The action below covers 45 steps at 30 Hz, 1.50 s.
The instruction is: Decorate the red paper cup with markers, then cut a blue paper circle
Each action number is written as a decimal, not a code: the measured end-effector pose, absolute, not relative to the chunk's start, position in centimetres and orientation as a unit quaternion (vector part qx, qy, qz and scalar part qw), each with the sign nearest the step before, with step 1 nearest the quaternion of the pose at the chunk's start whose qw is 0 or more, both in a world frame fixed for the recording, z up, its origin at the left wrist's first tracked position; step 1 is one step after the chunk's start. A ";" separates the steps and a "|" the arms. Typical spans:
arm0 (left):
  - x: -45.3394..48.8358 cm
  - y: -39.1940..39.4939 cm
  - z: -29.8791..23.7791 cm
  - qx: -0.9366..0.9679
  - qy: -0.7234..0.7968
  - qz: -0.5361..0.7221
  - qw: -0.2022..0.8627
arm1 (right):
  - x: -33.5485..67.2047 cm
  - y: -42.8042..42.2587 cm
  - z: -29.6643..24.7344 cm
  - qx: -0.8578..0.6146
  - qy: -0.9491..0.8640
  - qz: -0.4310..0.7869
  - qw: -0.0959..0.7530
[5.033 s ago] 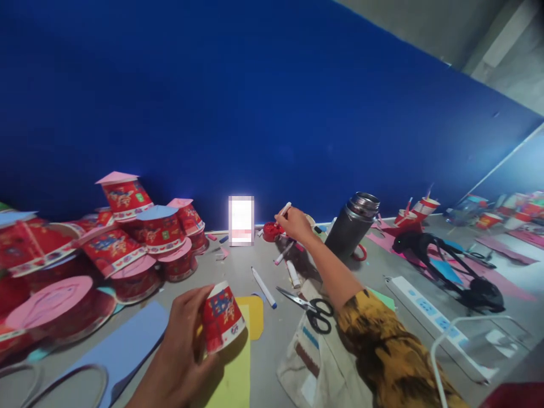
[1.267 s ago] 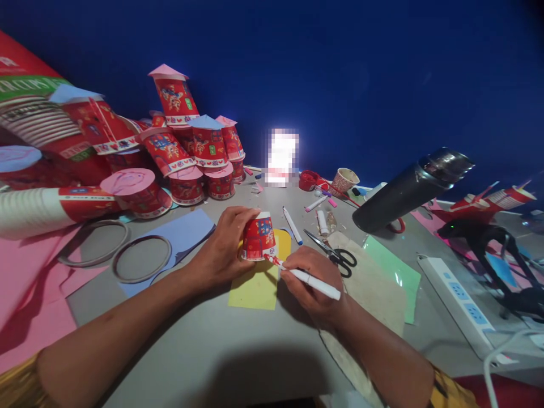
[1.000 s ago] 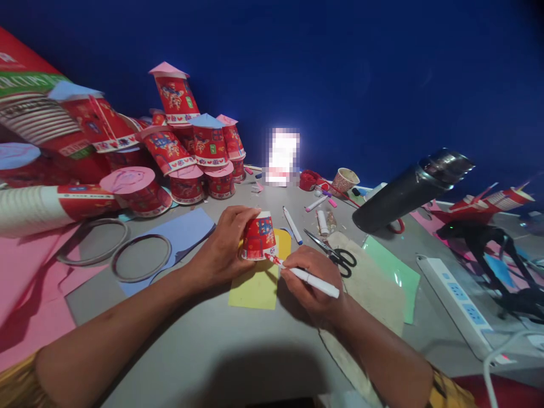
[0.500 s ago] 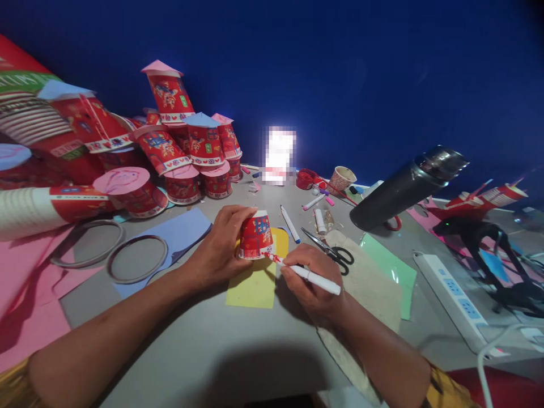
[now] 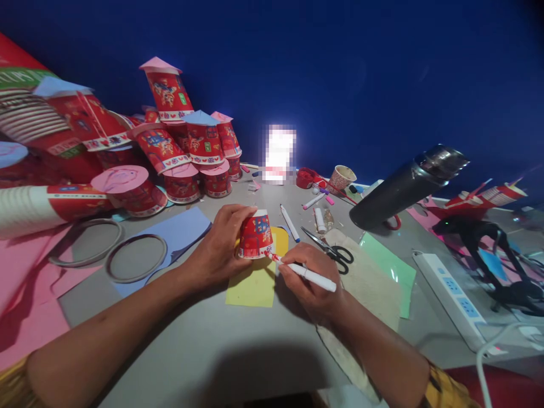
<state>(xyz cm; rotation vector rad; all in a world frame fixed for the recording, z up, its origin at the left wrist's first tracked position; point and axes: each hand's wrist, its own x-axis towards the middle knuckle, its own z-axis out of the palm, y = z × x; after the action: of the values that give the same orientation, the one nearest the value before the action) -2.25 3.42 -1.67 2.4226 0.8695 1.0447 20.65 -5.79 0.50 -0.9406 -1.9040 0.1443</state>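
Marker (image 5: 306, 275) aslant, tip up-left against upturned cup (image 5: 255, 234) rim

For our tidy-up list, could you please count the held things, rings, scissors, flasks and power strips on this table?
Cup in hand: 1
Marker in hand: 1
Rings: 2
Scissors: 1
Flask: 1
Power strip: 1
Total: 7

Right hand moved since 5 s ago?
Yes. The right hand moved nearward, from beside the lit screen to the red cup on the yellow paper, holding a marker.
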 end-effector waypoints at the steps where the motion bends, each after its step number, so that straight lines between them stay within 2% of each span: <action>1: -2.2 3.4 -1.7 0.856 0.308 0.373 0.181 | 20.7 -5.8 0.5 -0.383 -0.784 0.062 0.485; 28: -2.2 3.7 -1.9 0.857 0.318 0.364 0.179 | 20.7 -5.9 0.5 -0.386 -0.770 0.066 0.505; 45: -2.2 3.4 -1.6 0.855 0.327 0.355 0.190 | 20.6 -6.0 0.7 -0.391 -0.786 0.072 0.473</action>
<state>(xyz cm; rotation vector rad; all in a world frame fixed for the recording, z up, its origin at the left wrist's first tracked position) -2.17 3.42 -1.57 2.4029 0.9205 0.9973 20.61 -5.98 0.69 -0.9556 -1.9239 0.1753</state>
